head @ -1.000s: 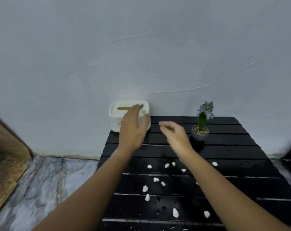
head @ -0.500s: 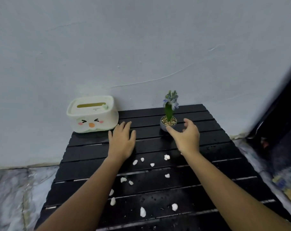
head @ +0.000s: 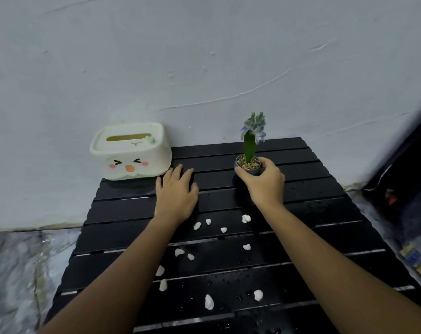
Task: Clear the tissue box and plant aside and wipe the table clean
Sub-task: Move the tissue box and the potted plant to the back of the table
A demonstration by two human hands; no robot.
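Observation:
A cream tissue box (head: 130,151) with a cartoon face sits at the far left corner of the black slatted table (head: 313,206), overhanging its left edge. My left hand (head: 175,194) lies flat on the slats just right of the box, fingers apart, holding nothing. A small plant (head: 251,141) with blue flowers stands in a grey pot near the back of the table. My right hand (head: 264,184) is wrapped around that pot from the near side. Several white crumbs (head: 223,229) and water drops are scattered over the slats between my arms.
A pale plastered wall (head: 204,68) rises directly behind the table. Marble-patterned floor (head: 16,266) lies to the left. A dark object (head: 406,179) stands at the right edge, with something yellow and blue (head: 418,261) on the floor below it.
My left hand came off the tissue box and settled flat on the table beside it. My right hand reached right to the plant and closed around its pot. The view swung right.

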